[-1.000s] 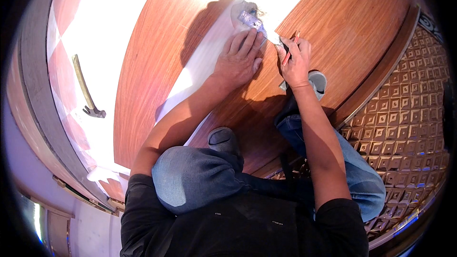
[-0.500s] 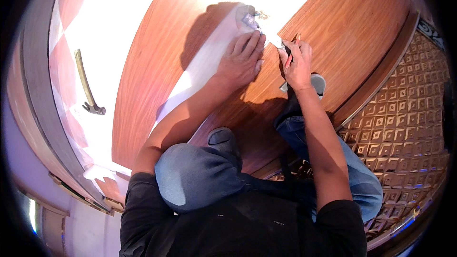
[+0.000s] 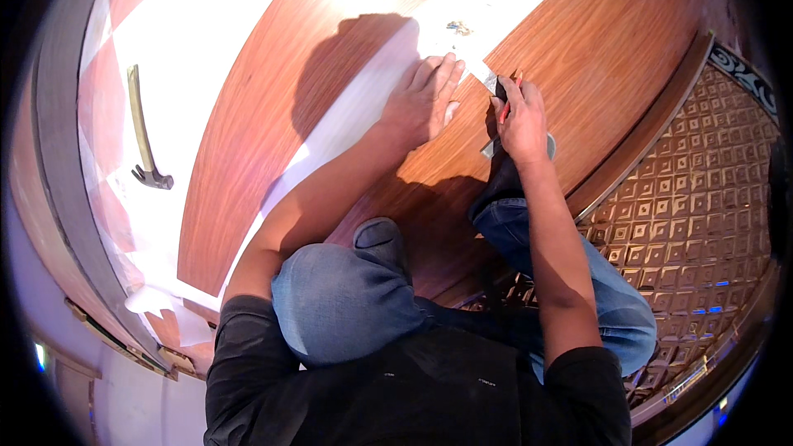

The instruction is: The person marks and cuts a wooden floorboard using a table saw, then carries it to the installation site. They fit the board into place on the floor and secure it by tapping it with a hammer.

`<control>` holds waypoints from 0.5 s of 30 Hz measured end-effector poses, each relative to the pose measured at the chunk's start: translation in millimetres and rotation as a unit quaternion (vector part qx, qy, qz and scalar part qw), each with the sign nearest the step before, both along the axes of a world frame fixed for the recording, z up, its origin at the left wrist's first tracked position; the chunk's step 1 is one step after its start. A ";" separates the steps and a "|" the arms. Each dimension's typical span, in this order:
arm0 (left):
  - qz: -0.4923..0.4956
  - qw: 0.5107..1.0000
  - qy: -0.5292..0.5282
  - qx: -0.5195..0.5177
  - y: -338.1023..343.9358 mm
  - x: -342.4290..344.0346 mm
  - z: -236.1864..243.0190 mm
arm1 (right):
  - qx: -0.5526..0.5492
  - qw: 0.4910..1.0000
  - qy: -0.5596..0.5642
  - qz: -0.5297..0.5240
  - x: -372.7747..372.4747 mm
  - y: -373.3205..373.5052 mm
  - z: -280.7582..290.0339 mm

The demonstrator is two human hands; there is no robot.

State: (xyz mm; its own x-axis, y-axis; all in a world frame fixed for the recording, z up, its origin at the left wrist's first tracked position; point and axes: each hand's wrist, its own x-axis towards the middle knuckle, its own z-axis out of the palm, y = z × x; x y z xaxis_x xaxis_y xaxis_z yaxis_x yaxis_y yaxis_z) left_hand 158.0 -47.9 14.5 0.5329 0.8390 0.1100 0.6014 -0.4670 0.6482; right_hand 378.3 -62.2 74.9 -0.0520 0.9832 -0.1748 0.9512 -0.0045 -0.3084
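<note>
My left hand [image 3: 423, 103] lies on the wood-grain board [image 3: 595, 49] near its left edge. Its fingers are stretched out toward a bright white strip. Just to the right, my right hand [image 3: 524, 122] is closed round a slim red pencil [image 3: 505, 109]. A short pale metal strip [image 3: 482, 74], perhaps a ruler, reaches from the board's edge toward my right fingertips. Whether those fingers also touch it I cannot tell. Beyond my left fingertips lies a small clump of debris [image 3: 459, 28], partly washed out by glare.
A second wood-grain board [image 3: 239, 157] lies to the left, past the white strip [image 3: 343, 107]. Farther left rests a claw hammer [image 3: 143, 132]. A brass-coloured embossed panel [image 3: 669, 215] lies at the right. My grey-covered foot [image 3: 378, 239] stands on the near board.
The view has shifted a little, and the shadow over the white strip has moved left. My right hand has slid slightly down and right with the pencil. The left hand stays flat.
</note>
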 end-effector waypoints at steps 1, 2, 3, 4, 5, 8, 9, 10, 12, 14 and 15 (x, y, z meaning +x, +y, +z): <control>0.000 1.000 0.002 0.003 -0.2 0.6 0.1 | -0.004 1.000 0.000 0.001 0.9 -0.5 -0.8; 0.000 1.000 0.002 0.001 0.1 1.2 -0.1 | -0.009 1.000 0.000 0.002 3.3 -0.8 -2.5; 0.001 1.000 0.002 0.000 0.2 1.4 -1.0 | -0.013 1.000 0.000 0.004 4.7 -1.0 -3.4; 0.003 1.000 0.002 -0.002 0.5 1.8 -1.8 | -0.013 1.000 -0.002 0.009 5.2 -1.0 -3.6; 0.004 1.000 -0.006 -0.001 0.6 2.3 -2.5 | -0.014 1.000 -0.005 0.016 5.5 -0.3 -3.6; 0.000 0.999 -0.033 0.001 0.9 0.0 -6.5 | -0.011 0.999 -0.015 0.032 6.6 -0.5 -4.2; -0.007 0.999 -0.045 0.003 2.4 -2.1 -8.2 | -0.009 0.999 -0.015 0.041 4.7 -0.6 -5.2; -0.015 0.998 -0.058 0.002 3.8 -4.8 -6.9 | -0.007 0.999 -0.014 0.037 2.5 -2.7 -3.8; -0.030 0.998 -0.052 -0.013 3.4 -12.9 2.3 | -0.002 0.999 -0.013 0.034 -3.0 -8.7 2.8; -0.037 0.997 -0.062 -0.008 1.0 -27.6 14.8 | -0.012 1.000 -0.016 0.015 -15.0 -18.2 7.6; -0.019 0.997 -0.072 -0.013 -5.3 -38.3 19.2 | -0.020 1.000 -0.017 0.008 -22.6 -22.9 10.2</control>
State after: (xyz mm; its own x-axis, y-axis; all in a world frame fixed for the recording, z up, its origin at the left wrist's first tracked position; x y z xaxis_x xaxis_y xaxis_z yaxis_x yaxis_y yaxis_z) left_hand 119.7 -53.2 33.7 0.5448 0.8218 0.1669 0.4832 -0.4704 0.7384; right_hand 355.8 -85.1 85.1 -0.0610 0.9746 -0.2154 0.9612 -0.0009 -0.2760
